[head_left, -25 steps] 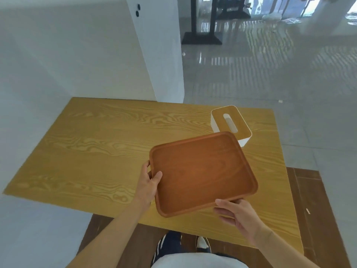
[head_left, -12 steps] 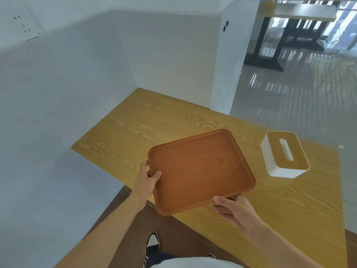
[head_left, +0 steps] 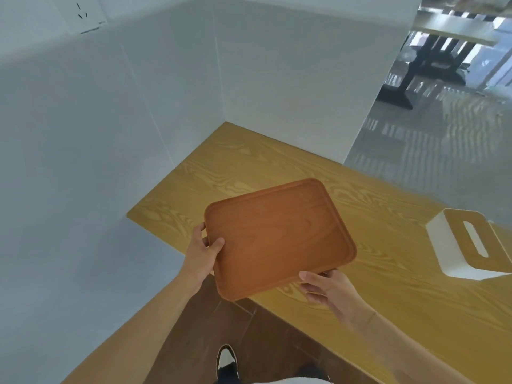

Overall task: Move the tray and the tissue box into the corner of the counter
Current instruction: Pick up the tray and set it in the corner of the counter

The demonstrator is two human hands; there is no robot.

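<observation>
I hold a brown wooden tray [head_left: 279, 236] in the air above the near edge of the light wooden counter [head_left: 249, 162]. My left hand [head_left: 201, 252] grips its left rim, thumb on top. My right hand [head_left: 329, 286] grips its near right corner from below. The tray is empty and tilted slightly. A white tissue box [head_left: 471, 245] with a wooden lid and a slot stands on the counter at the far right, apart from both hands. The counter's corner, where two white walls meet, lies beyond the tray.
White walls [head_left: 110, 134] bound the counter on the left and at the back. A wall socket [head_left: 86, 18] sits high on the left. Dark floor and my shoe [head_left: 227, 361] are below. Glossy tiles and a black table base [head_left: 401, 90] lie at the upper right.
The view has swung left toward the wall corner. The tray, held in both hands, has moved left along the counter, away from the tissue box, which stays in place.
</observation>
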